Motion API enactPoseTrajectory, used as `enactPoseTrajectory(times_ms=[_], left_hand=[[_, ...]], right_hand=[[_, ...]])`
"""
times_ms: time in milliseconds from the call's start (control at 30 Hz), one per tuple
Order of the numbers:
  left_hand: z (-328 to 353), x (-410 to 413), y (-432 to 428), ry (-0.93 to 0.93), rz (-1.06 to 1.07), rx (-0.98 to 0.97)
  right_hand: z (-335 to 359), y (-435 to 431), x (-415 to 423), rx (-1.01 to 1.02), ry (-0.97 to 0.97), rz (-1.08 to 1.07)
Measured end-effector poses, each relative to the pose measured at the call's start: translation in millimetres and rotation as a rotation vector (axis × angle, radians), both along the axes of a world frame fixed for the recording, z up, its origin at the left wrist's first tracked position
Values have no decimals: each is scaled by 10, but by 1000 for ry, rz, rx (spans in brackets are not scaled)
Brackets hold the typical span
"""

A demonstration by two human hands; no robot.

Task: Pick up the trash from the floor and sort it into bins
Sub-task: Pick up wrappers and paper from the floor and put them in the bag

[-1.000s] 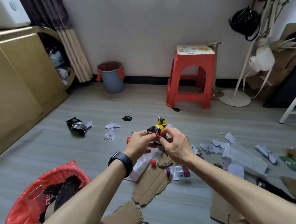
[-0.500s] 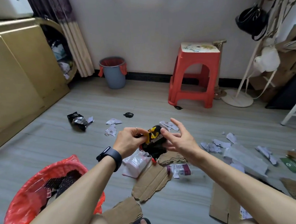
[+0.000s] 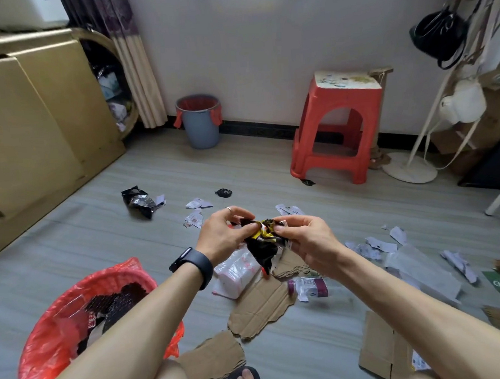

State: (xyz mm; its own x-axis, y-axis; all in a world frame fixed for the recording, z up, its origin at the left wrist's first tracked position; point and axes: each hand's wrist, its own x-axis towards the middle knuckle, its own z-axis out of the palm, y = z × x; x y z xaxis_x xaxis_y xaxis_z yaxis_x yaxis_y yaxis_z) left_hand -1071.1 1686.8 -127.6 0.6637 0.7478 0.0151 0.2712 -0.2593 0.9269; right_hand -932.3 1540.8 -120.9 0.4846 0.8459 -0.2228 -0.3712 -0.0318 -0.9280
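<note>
Presently, wrapper [image 3: 263,242] is pinched by left hand [image 3: 221,235] and right hand [image 3: 307,241], mid-frame. Loosely balled, it may be dropped beside lower-left bin [image 3: 44,342].

Bin [image 3: 83,311] left of cardboard [image 3: 262,308] — stool [image 3: 338,128] behind, right.

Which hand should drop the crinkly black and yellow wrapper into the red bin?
Probably the left hand: it pinches the wrapper, and the red bin sits on that side, beside the left forearm. The right hand also holds it but would have to reach across.
</note>
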Motion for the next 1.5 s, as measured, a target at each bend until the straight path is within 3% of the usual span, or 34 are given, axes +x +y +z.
enactPoseTrajectory(times_ms=[33,100,267,400,467,600,667,767,967,1100,1200,1267,1333,1500], left_hand=[[3,0,-6,26,26,86],[11,39,-45,20,48,56],[104,115,-250,-47,-122,-409],[91,134,-285,-22,-200,-263],[63,122,-255,-47,-188,-277],[63,74,-153,13,-238,-319],[56,42,-94,30,-261,-332],[42,1,-51,80,-271,-272],[-18,12,-3,87,98,-160],[76,12,-70,-22,123,-473],[201,-14,-107,-169,84,-683],[223,-44,-105,-202,15,-712],[210,-72,-93,-177,-25,-621],[204,-216,59,-142,20,-525]], right_hand=[[-1,12,-1,12,39,-7],[0,19,9,25,112,-16],[58,46,25,52,191,-103],[57,42,12,31,218,-53],[61,37,-37,-1,108,-24],[0,111,-54,-173,-476,-95],[-39,96,31,-335,-749,14],[-128,30,45,-303,-597,196],[-171,152,-88,-224,-921,-11],[-134,171,-136,-159,-1223,-99],[-139,213,-158,-162,-1334,-137],[-127,223,-194,-136,-1347,-127],[-137,237,-245,-92,-1319,-87],[-144,291,-339,-58,-1100,11]])
